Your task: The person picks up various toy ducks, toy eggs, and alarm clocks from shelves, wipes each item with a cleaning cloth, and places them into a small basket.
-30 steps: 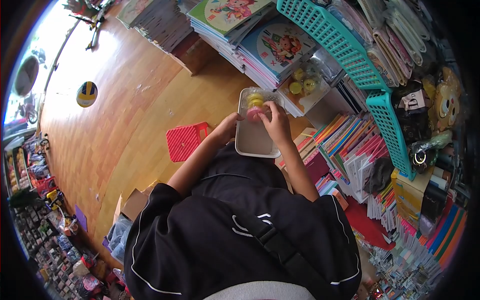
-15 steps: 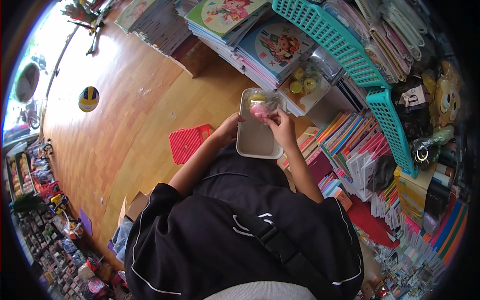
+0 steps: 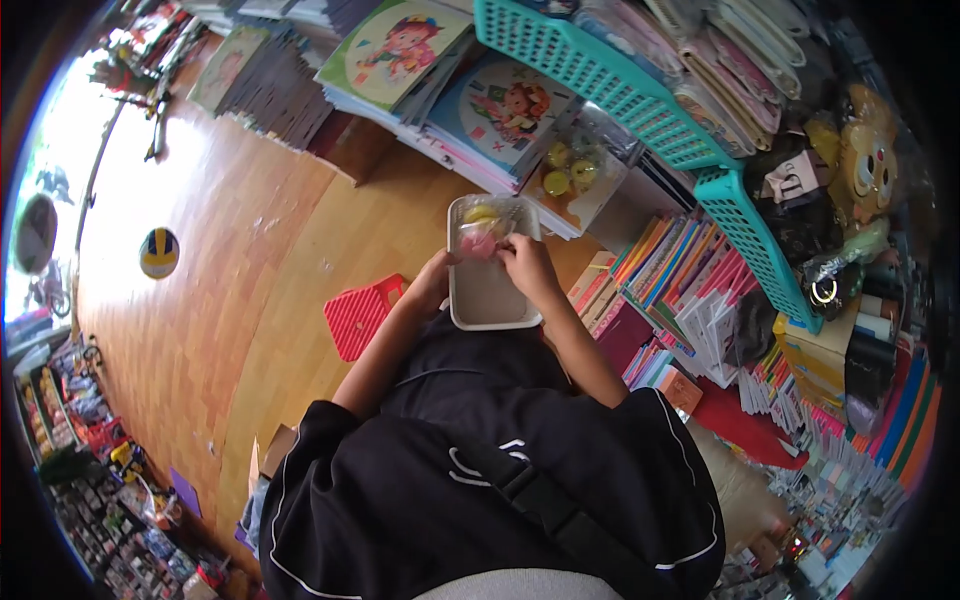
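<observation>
Centrally, tray: one white tray (image 3: 495, 295), held at the person's lap, its near half bare.
Inside the tray: one clear wrapper (image 3: 503, 212) at the far end, with one yellow patch (image 3: 482, 217) and one pink patch (image 3: 478, 246) showing; pieces within too blurred to count.
Hands: two, both at the tray.
Left hand (image 3: 435, 278): gripping the tray's left rim.
Right hand (image 3: 528, 265): thumb and fingertips pinched together on the wrapper, beside the pink patch.
Floor, left: one red stool (image 3: 365, 318) near the left forearm; one ball (image 3: 159, 253) well apart.
Beyond the tray: two cartoon covers, one green cover (image 3: 395, 50), one blue cover (image 3: 515, 110); three yellow rounds (image 3: 556, 182) in clear packaging.
Right side: two teal baskets (image 3: 750, 245); books (image 3: 680, 265) too tightly packed to count.
</observation>
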{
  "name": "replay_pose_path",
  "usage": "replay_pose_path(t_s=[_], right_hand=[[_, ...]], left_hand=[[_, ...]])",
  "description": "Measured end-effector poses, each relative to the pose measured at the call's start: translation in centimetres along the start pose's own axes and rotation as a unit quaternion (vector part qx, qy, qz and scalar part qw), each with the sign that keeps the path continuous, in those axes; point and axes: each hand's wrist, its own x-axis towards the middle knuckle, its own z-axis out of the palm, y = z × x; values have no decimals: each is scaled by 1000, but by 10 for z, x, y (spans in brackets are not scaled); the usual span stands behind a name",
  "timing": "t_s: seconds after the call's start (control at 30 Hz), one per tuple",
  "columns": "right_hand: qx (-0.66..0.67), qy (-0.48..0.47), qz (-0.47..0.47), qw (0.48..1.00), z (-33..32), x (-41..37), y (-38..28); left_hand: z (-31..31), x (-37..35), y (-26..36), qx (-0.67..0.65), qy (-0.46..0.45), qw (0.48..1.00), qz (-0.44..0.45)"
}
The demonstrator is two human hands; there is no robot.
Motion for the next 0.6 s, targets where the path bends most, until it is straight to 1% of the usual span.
replay_pose_path(t_s=[0.07,0.13,0.2,0.23,0.27,0.3,0.33,0.37,0.4,0.43,0.47,0.5,0.53,0.6], right_hand=[[-124,24,-47,991,-4,0,-3],[-123,17,-28,992,-17,-5,-13],[-130,34,-38,990,-35,-4,-21],[-55,67,-43,995,-45,2,-11],[25,106,-17,994,-53,10,3],[4,156,-31,987,-68,17,-1],[-16,206,-50,977,-83,25,-7],[-95,212,-41,972,-87,40,13],[-171,222,-36,959,-84,63,45],[-184,204,-60,960,-80,85,70],[-198,182,-82,960,-72,102,87],[-258,194,-71,944,-62,110,92],[-317,203,-57,925,-51,115,97],[-379,144,-118,906,-43,129,110]], left_hand=[[-5,7,-4,-35,2,999,-1],[-19,15,-14,-26,-7,1000,-1],[-20,15,-14,-42,-18,999,4],[-9,9,-7,-84,-9,996,-4],[-12,13,-10,-75,-9,997,27],[-3,5,-4,-103,1,994,21],[-13,13,-12,-98,-30,992,71],[3,-1,-1,-66,0,994,87],[-7,3,-11,-108,9,989,100],[-12,3,-12,-62,56,993,82],[-24,7,-21,-88,75,992,42],[-28,9,-22,-102,37,994,18],[2,-8,0,-73,86,994,-6],[-1,-7,-2,-62,72,995,19]])
